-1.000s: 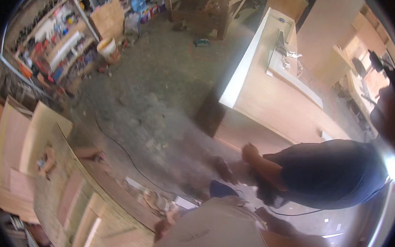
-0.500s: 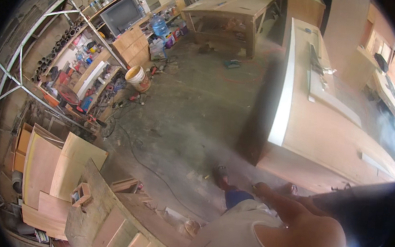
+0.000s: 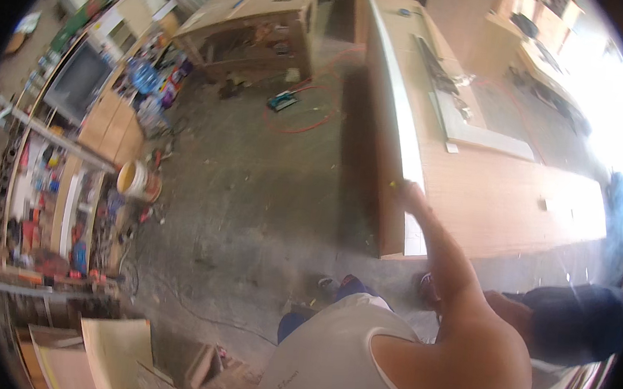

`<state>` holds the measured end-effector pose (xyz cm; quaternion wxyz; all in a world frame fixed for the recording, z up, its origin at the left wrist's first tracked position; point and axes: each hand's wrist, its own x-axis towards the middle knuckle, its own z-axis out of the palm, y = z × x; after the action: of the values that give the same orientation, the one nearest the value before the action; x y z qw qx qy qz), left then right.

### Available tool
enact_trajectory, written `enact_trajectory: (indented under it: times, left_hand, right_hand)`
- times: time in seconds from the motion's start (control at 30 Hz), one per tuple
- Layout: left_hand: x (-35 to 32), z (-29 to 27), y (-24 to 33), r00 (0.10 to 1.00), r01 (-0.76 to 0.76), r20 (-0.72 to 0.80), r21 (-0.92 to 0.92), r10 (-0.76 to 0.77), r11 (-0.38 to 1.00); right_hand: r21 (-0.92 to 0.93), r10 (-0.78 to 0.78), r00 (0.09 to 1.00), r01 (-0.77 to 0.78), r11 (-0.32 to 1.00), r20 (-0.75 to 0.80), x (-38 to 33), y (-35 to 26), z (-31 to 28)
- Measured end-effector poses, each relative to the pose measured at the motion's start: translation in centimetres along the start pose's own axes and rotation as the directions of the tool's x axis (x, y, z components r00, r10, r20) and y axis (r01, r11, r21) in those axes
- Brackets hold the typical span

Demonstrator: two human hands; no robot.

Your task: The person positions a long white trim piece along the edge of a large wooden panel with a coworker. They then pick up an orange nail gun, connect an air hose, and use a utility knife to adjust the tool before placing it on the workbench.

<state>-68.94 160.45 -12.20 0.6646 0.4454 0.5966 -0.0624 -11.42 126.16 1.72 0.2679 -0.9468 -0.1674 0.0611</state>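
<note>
Floor of grey concrete spreads left of and beneath the person's right hand. A long wooden cabinet lies under and to the right of the hand, running away beyond it. Well ahead and to the left of the hand stands a wooden counter. Another person in dark clothing is to the right of the hand and nearer the camera. A grey television sits far to its left. On the cabinet, ahead and to the right of the hand, rests a pale L-shaped board. A stained bucket stands far left, roughly level with the hand. A green tool is on the floor ahead and left. The right hand is over the cabinet's white edge, its fingers bunched together on a small yellow item at the fingertips; whether it touches the edge is unclear. I cannot tell the left hand's state.
</note>
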Motion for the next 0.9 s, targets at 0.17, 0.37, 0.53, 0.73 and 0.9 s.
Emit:
enact_trajectory:
  times: [0.17,0.37,0.53,0.73,0.9]
  left_hand:
    - [6.9,-1.0,8.9,0.994,0.006,0.11,0.172,-0.026,0.985]
    - [16.0,-0.6,21.3,0.964,-0.001,0.243,0.398,-0.105,0.917]
    - [22.8,1.8,36.0,0.944,-0.051,0.301,0.542,-0.137,0.839]
    - [28.6,14.4,58.0,0.906,-0.25,0.423,0.518,0.009,0.818]
    - [25.4,35.9,68.2,0.732,-0.346,0.681,0.406,-0.027,0.846]
  right_hand:
    - [-0.058,0.51,0.841,-0.527,0.848,-0.182,-0.7,7.7,-3.0]
    - [0.21,0.777,0.547,-0.758,0.618,-0.312,-10.6,4.9,-0.5]
    - [0.31,0.895,0.38,-0.843,0.439,-0.234,-17.6,-3.2,4.9]
    - [0.427,0.905,0.284,-0.809,0.403,-0.316,-17.5,-10.7,5.8]
    - [0.406,0.859,0.267,-0.793,0.453,-0.437,-10.1,-6.8,2.2]
